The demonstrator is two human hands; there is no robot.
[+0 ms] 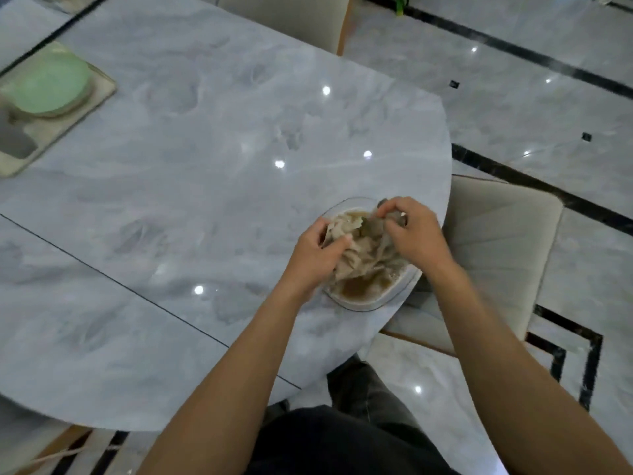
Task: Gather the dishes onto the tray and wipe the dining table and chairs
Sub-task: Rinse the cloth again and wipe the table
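A clear basin (376, 296) with brownish water stands near the right edge of the grey marble table (191, 186). Over it, my left hand (318, 255) and my right hand (414, 234) both grip a wet beige cloth (363, 248), bunched between them. At the far left sits a beige tray (99, 94) that carries a pale green plate (48, 84) and a grey dish (13, 138).
A cream padded chair (496, 248) stands tucked at the table's right end, just beyond the basin. Another chair back (291, 18) shows at the far side. The floor (513, 97) is glossy marble with black lines. My dark trousers (342, 437) show below.
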